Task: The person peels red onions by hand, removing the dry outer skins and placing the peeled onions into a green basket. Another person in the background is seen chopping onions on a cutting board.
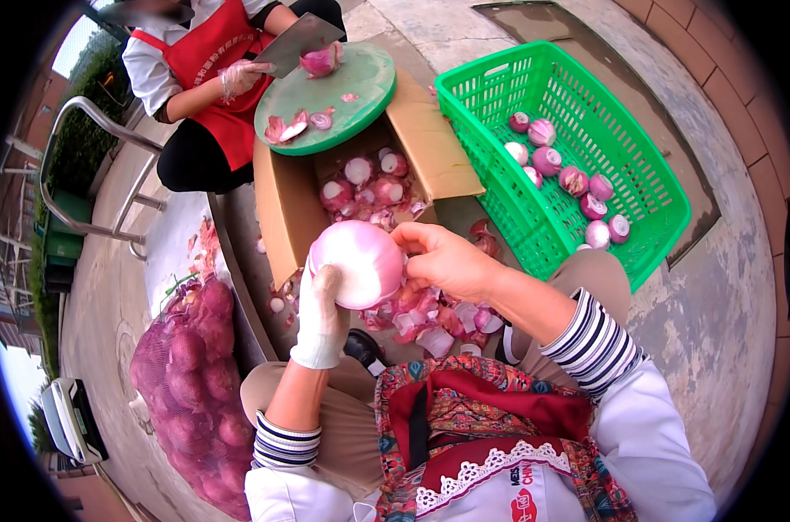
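Observation:
A large red onion, pale pink and white with its cut end towards me, is held up in front of my body. My left hand, in a white knit glove, grips it from the left with the thumb across its face. Bare, my right hand has thumb and fingertips pinched at the onion's right side; whether a strip of skin is between them is hidden. Below lies a heap of onion skins on the ground. Just beyond, a cardboard box holds several onions with trimmed ends.
A green plastic basket at right holds several peeled onions. A purple mesh sack of onions stands left. Across from me, a person in a red apron holds a cleaver over a round green board resting on the box.

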`<action>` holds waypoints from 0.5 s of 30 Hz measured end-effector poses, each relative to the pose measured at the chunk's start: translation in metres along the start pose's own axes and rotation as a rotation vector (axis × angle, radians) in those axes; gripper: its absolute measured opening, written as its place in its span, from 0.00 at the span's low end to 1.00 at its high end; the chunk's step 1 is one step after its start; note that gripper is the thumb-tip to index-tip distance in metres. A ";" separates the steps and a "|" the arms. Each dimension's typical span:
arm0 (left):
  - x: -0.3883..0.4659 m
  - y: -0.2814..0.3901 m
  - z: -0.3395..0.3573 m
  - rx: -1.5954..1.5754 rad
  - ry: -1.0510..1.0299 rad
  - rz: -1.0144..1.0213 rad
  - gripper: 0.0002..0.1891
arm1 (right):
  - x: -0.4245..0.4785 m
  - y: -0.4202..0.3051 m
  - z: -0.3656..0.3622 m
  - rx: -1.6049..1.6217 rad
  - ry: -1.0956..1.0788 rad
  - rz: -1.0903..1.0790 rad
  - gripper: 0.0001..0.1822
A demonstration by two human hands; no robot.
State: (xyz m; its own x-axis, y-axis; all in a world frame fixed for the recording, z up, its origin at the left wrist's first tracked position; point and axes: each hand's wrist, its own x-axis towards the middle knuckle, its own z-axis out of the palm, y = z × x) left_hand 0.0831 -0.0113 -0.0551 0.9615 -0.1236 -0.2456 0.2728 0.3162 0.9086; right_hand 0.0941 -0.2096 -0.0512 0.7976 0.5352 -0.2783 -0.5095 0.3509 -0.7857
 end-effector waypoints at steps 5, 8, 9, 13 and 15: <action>0.001 0.003 -0.003 0.058 -0.081 0.053 0.45 | -0.003 -0.012 0.001 0.019 0.032 0.022 0.16; 0.001 0.012 0.000 0.166 -0.149 0.024 0.41 | -0.004 -0.016 -0.002 0.037 0.135 0.016 0.12; 0.001 0.014 0.003 0.210 -0.154 0.011 0.37 | -0.003 -0.015 -0.004 0.012 0.201 0.004 0.10; 0.002 0.018 0.007 0.277 -0.213 -0.168 0.33 | 0.001 -0.005 -0.012 -0.121 0.349 -0.118 0.07; 0.003 0.013 0.002 0.175 -0.281 -0.181 0.33 | 0.001 -0.005 -0.011 -0.321 0.390 -0.217 0.05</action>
State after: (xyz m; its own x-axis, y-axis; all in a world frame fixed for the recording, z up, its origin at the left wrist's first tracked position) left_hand 0.0889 -0.0095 -0.0433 0.8443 -0.4240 -0.3277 0.4044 0.1028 0.9088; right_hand 0.1007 -0.2194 -0.0531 0.9651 0.1305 -0.2270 -0.2442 0.1364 -0.9601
